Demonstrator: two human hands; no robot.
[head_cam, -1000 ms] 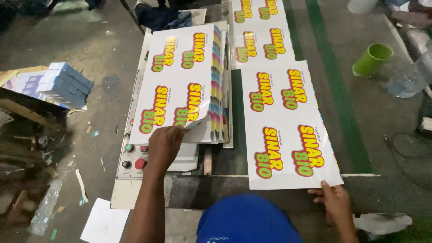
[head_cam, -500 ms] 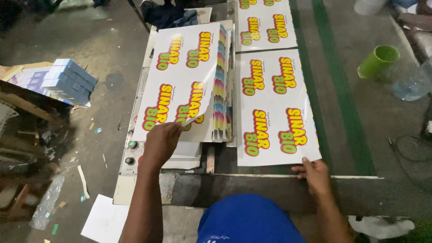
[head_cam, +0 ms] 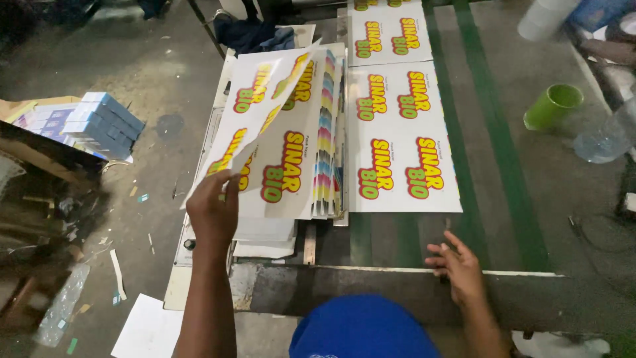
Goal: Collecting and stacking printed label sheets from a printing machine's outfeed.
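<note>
While the sheet is lifting: left hand is pinching the lower corner of the top printed sheet, peeling it up at centre-left.
Right hand: hovering released, fingers spread, just below the flat printed sheet on the green-striped table.
Step in hand: separating one sheet from the stack, I'd judge.
Next move: calling for a clean, unbent lift.
Green cup: standing at upper right, contents not visible.
Clear bottle: lying at right edge, seemingly empty.

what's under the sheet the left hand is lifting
Under the lifted sheet, held by the left hand, lies a stack of printed sheets with colour strips showing along its right edge. The lifted sheet hides the stack's left part, and what the stack rests on is mostly covered.
</note>
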